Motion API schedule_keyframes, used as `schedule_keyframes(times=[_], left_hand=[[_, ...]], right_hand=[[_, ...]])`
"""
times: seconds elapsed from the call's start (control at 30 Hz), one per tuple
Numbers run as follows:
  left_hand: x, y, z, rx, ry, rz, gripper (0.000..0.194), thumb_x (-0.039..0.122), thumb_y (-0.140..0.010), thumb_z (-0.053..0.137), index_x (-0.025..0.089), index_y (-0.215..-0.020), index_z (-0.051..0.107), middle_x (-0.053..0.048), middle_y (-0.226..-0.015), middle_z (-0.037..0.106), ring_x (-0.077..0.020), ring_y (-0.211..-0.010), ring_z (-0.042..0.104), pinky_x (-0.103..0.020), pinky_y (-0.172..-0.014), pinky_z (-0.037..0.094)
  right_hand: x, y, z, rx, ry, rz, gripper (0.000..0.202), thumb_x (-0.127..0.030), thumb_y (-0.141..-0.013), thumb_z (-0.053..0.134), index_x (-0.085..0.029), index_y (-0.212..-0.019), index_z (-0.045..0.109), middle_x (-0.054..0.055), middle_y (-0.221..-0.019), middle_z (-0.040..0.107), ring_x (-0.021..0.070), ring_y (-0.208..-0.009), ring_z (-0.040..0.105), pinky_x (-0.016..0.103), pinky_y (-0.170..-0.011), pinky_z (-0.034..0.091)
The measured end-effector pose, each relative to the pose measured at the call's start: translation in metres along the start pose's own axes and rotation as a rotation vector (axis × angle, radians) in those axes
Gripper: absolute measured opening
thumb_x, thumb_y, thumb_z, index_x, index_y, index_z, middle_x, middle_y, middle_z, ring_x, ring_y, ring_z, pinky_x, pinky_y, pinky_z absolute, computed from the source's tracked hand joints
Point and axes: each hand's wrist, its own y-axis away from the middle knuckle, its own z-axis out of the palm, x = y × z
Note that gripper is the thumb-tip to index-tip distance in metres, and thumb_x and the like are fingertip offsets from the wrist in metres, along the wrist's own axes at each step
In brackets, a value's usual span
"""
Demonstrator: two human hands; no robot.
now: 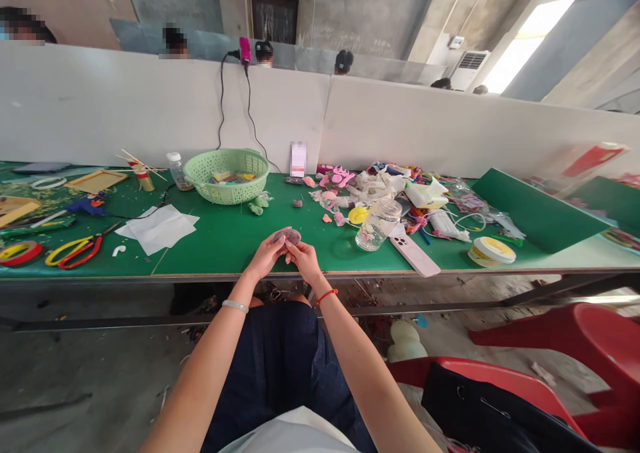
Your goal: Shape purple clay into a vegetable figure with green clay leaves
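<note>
With the two hands at the centre of the dial and 12 straight ahead, a long white partition (125,100) spans the far side from 10 to 2. Below it runs the green tabletop (220,240), its near edge just under the hands. A red chair (505,380) is at 4, off the table, with a black cloth item (480,413) draped on it. An upright green panel (535,220) stands well off between 2 and 3. A loose heap of pink and white bits (370,185) spreads around 2. The pale green basket (227,190) sits between 10 and 11, coloured pieces inside it. White paper sheets (165,230) lie between 9 and 10, and scissors (95,247) with red and yellow handles are farther out at 9. Between 2 and 3 a clear jar (370,236) leans, with a pale pink phone (417,254) beside it at 3. The left hand (267,254), a pale bangle on its wrist, and the right hand (306,260), with a red cord, meet at the centre, thumbs and fingers nearly closed in a pinch. Between their fingertips is a flattened purplish lump (287,235), gripped by both near the table's front edge; whether it touches the surface I cannot tell. A smaller purplish piece (297,204) lies near, just past 12.
</note>
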Motion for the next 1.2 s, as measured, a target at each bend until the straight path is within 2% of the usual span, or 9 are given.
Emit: schedule_keyframes(times=[0.13,0.27,0.33,0.43,0.6,0.73,0.9,1.03,1.2], left_hand=[[-0.004,-0.004,-0.001,0.062,-0.016,0.015,0.054,0.05,-0.072,0.097,0.014,-0.109,0.081,-0.011,-0.107,0.083,-0.0206,-0.093,0.075,-0.029,-0.081,0.057],[-0.004,-0.014,-0.003,0.153,-0.079,0.016,0.05,0.052,-0.073,0.095,0.012,-0.101,0.08,-0.01,-0.096,0.082,-0.0211,-0.089,0.075,-0.031,-0.082,0.058],[0.0,-0.018,-0.002,0.119,-0.123,0.024,0.049,0.049,-0.073,0.095,0.013,-0.102,0.08,-0.01,-0.102,0.082,-0.0221,-0.096,0.075,-0.033,-0.09,0.059],[0.006,-0.022,0.0,0.039,-0.154,-0.003,0.051,0.046,-0.072,0.097,0.013,-0.107,0.081,-0.01,-0.11,0.082,-0.0232,-0.102,0.076,-0.038,-0.101,0.058],[0.007,-0.024,0.0,0.01,-0.178,-0.037,0.05,0.043,-0.07,0.099,0.011,-0.104,0.081,-0.012,-0.106,0.083,-0.027,-0.099,0.078,-0.047,-0.104,0.059],[0.005,-0.032,-0.005,0.066,-0.247,0.0,0.045,0.036,-0.067,0.1,0.01,-0.099,0.082,-0.012,-0.095,0.083,-0.0305,-0.092,0.079,-0.053,-0.102,0.06],[0.005,-0.043,-0.012,0.096,-0.275,0.004,0.043,0.037,-0.064,0.101,0.011,-0.092,0.08,-0.01,-0.089,0.082,-0.0278,-0.083,0.079,-0.053,-0.1,0.062],[0.009,-0.046,-0.014,0.066,-0.312,-0.034,0.045,0.03,-0.06,0.103,0.01,-0.094,0.08,-0.01,-0.086,0.081,-0.0257,-0.077,0.078,-0.053,-0.095,0.065],[0.013,-0.046,-0.015,0.022,-0.357,-0.063,0.049,0.031,-0.057,0.104,0.012,-0.096,0.081,-0.009,-0.086,0.082,-0.0236,-0.076,0.078,-0.046,-0.086,0.069]], right_hand=[[-0.002,-0.002,0.0,0.016,0.016,0.003,0.059,-0.073,-0.053,0.09,-0.02,-0.065,0.067,0.001,-0.058,0.065,0.0111,-0.049,0.052,0.029,-0.055,0.048],[-0.009,-0.011,-0.008,-0.002,0.228,-0.008,0.059,-0.075,-0.059,0.086,-0.02,-0.065,0.067,0.0,-0.053,0.062,0.0122,-0.047,0.055,0.027,-0.051,0.046],[-0.011,-0.017,-0.013,0.044,0.286,-0.028,0.06,-0.076,-0.059,0.085,-0.021,-0.061,0.063,-0.001,-0.051,0.059,0.0103,-0.042,0.049,0.026,-0.044,0.039],[-0.01,-0.022,-0.021,0.128,0.224,-0.05,0.063,-0.08,-0.065,0.079,-0.022,-0.057,0.056,-0.001,-0.05,0.056,0.0085,-0.039,0.044,0.026,-0.041,0.034],[-0.006,-0.027,-0.026,0.157,0.145,-0.03,0.065,-0.082,-0.068,0.077,-0.022,-0.059,0.055,0.0,-0.049,0.056,0.0099,-0.041,0.046,0.027,-0.044,0.038],[-0.007,-0.035,-0.028,0.128,0.214,-0.033,0.062,-0.08,-0.071,0.075,-0.022,-0.063,0.056,0.0,-0.051,0.058,0.011,-0.044,0.05,0.027,-0.047,0.043],[-0.008,-0.045,-0.032,0.187,0.253,-0.132,0.052,-0.07,-0.07,0.081,-0.023,-0.081,0.063,-0.006,-0.057,0.057,0.0111,-0.047,0.054,0.026,-0.05,0.044],[-0.011,-0.048,-0.036,0.133,0.22,-0.106,0.054,-0.071,-0.064,0.083,-0.023,-0.073,0.06,-0.005,-0.058,0.058,0.0112,-0.05,0.053,0.027,-0.055,0.046],[-0.011,-0.045,-0.036,0.095,0.333,-0.135,0.05,-0.069,-0.07,0.081,-0.022,-0.073,0.063,-0.004,-0.055,0.059,0.013,-0.052,0.054,0.028,-0.057,0.045]])
